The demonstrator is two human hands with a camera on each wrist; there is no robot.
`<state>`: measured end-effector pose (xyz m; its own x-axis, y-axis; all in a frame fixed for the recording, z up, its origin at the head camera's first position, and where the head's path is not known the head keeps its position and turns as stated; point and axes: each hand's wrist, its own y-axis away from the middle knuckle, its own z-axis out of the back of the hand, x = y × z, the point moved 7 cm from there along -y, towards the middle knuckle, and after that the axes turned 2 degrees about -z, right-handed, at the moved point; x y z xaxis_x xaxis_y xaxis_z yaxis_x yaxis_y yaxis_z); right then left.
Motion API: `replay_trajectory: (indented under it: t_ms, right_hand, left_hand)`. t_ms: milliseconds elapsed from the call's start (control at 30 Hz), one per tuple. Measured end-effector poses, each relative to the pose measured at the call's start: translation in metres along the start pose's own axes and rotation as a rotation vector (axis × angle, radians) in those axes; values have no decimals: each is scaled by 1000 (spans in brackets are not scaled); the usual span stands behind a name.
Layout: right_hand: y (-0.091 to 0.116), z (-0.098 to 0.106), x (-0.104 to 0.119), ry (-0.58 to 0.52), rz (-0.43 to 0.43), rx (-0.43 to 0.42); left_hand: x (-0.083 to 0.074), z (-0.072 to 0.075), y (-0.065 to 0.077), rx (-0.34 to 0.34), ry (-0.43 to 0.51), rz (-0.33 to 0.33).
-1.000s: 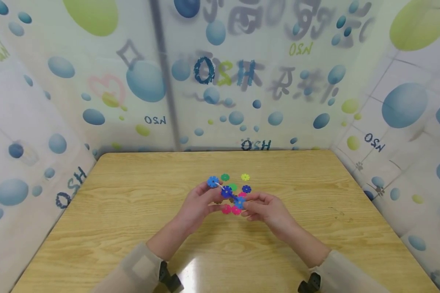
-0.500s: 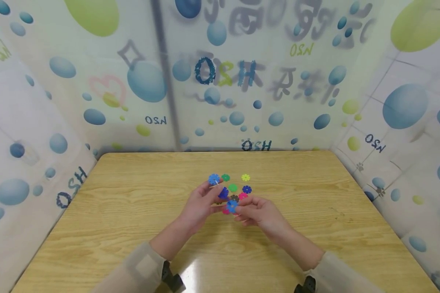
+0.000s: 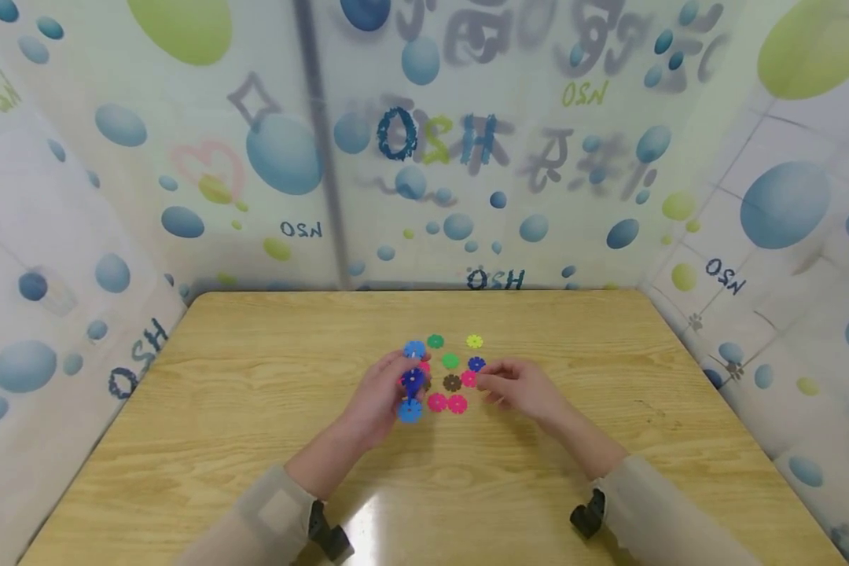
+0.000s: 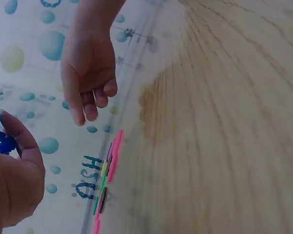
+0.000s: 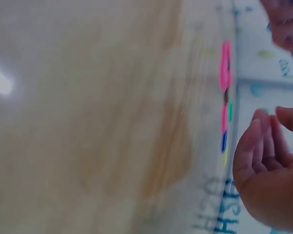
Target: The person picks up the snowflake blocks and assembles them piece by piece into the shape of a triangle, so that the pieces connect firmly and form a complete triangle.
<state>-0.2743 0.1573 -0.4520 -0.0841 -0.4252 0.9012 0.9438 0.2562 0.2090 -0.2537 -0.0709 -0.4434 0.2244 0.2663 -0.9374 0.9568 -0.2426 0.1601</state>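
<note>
My left hand (image 3: 382, 399) grips a joined chain of flower-shaped plastic discs, light blue at both ends with a dark blue disc (image 3: 413, 379) in the middle. In the left wrist view part of that blue chain (image 4: 2, 142) shows between thumb and fingers. Hovering at the right of the loose discs, my right hand (image 3: 527, 393) holds nothing. In the right wrist view its thumb and loosely bent fingers (image 5: 251, 141) stand apart. Nearest to its fingertips lie a pink disc (image 3: 469, 379) and a dark blue loose disc (image 3: 476, 364).
Loose discs lie flat on the wooden table (image 3: 269, 354): a yellow disc (image 3: 474, 341), a dark green disc (image 3: 435, 341), a light green disc (image 3: 450, 361), a brown disc (image 3: 452, 383) and pink discs (image 3: 457, 404). A patterned curtain (image 3: 467, 196) borders the table's back.
My right hand has let go of the chain's light blue end and moved right, up to the loose discs. The chain has turned in my left hand and now hangs nearly in line toward me.
</note>
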Motion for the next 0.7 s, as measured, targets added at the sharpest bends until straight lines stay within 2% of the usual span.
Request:
replay_trajectory:
  t_ms: [133,233,333,500,700]
  right_hand:
    - [-24,11,-6,285,-10,-76]
    - [-39,13,-7,412,-23,-101]
    - [-50,14,-5,478,-12,-118]
    - [-58,12,-1,579,15,-91]
    - [-55,14,-2,553,-8,-28]
  left_hand:
    - [3,-3,1,29,21,12]
    - [6,-5,1,42,35,30]
    - [9,-6,0,36,15,46]
    - [12,-6,-1,13,-30,57]
    - [11,-6,0,-1,5,62]
